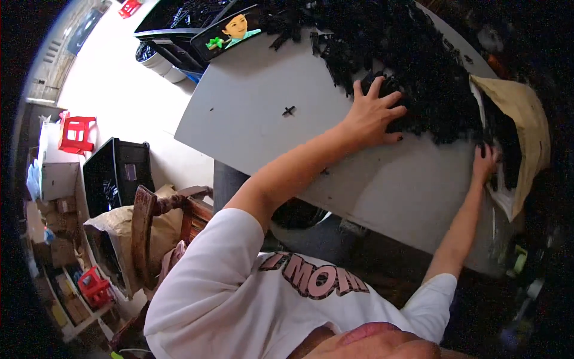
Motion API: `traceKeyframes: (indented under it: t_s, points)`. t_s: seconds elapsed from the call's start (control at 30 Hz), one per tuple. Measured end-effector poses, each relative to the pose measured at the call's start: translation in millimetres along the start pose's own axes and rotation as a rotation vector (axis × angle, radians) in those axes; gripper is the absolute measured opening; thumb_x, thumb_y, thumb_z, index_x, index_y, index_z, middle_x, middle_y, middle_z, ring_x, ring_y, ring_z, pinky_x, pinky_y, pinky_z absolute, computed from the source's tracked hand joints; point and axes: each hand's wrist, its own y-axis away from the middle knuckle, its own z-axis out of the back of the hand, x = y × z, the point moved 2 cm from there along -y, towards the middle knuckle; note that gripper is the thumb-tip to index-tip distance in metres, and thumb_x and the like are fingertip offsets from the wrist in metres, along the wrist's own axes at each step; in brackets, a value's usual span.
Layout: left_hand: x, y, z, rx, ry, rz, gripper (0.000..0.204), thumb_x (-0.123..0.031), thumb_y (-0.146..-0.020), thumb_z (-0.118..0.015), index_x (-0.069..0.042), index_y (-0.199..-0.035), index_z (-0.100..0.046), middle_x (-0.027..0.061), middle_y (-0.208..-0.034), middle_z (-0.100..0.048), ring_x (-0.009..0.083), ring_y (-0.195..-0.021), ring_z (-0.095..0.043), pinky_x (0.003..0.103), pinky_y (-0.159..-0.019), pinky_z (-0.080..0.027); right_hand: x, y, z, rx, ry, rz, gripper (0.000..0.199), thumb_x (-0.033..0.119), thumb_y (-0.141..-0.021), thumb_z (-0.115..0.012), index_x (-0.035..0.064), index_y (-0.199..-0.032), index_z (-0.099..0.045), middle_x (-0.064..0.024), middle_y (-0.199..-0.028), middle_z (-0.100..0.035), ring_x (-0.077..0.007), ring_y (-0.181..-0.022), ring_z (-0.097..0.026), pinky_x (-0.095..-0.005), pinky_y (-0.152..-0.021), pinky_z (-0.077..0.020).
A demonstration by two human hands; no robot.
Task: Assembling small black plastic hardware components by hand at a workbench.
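A big heap of small black plastic pieces (427, 78) covers the far right part of a white tabletop (251, 90). My left hand (376, 112) lies on the near left edge of the heap with its fingers spread, holding nothing I can see. At the table's right edge is my right hand (485, 163), close to the heap's near right corner and beside an open tan paper sack (526, 131). Its fingers are partly hidden and dim, so their grip is unclear. A single cross-shaped black piece (289, 110) sits apart on the tabletop, left of my left hand.
A screen (230, 33) showing a picture leans against a black crate (173, 30) at the table's far left corner. On the floor at left are another black crate (131, 170), a red stool (78, 134) and a wooden chair (143, 224) with a brown bag (113, 221) beside it.
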Motion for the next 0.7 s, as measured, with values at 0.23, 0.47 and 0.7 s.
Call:
traceKeyframes:
  t_s: [0.23,0.47,0.7]
  points:
    - [-7,17,8,0.086,-0.044,0.0,0.052,-0.052,-0.073,-0.064,-0.025,-0.117,-0.057,0.0048,-0.132,-0.042,0.0417,-0.129,-0.024,0.072,-0.091,-0.024,138,120,88,-0.065,-0.155,0.158,0.03,0.032,-0.086,-0.062,0.0166,-0.111,-0.065,-0.01,-0.131,-0.046,-0.0311,-0.118,-0.045,-0.043,-0.096,-0.0395]
    - [-4,9,0,-0.317,0.092,-0.002,0.048,-0.048,-0.077,-0.062,-0.025,-0.119,-0.057,0.0077,-0.14,-0.034,0.0385,-0.126,-0.03,0.065,-0.094,-0.027,213,183,113,-0.116,-0.379,0.222,0.031,0.033,-0.083,-0.065,0.0202,-0.11,-0.065,-0.0099,-0.133,-0.045,-0.0341,-0.119,-0.043,-0.0417,-0.095,-0.0391]
    - [81,-17,47,-0.086,0.021,0.076,0.049,-0.038,-0.087,-0.051,-0.017,-0.132,-0.047,0.009,-0.143,-0.034,0.0339,-0.132,-0.027,0.062,-0.101,-0.025,249,172,134,0.023,-0.458,0.231,0.041,0.039,-0.082,-0.065,0.0225,-0.12,-0.06,-0.0105,-0.137,-0.041,-0.0352,-0.126,-0.037,-0.046,-0.1,-0.034]
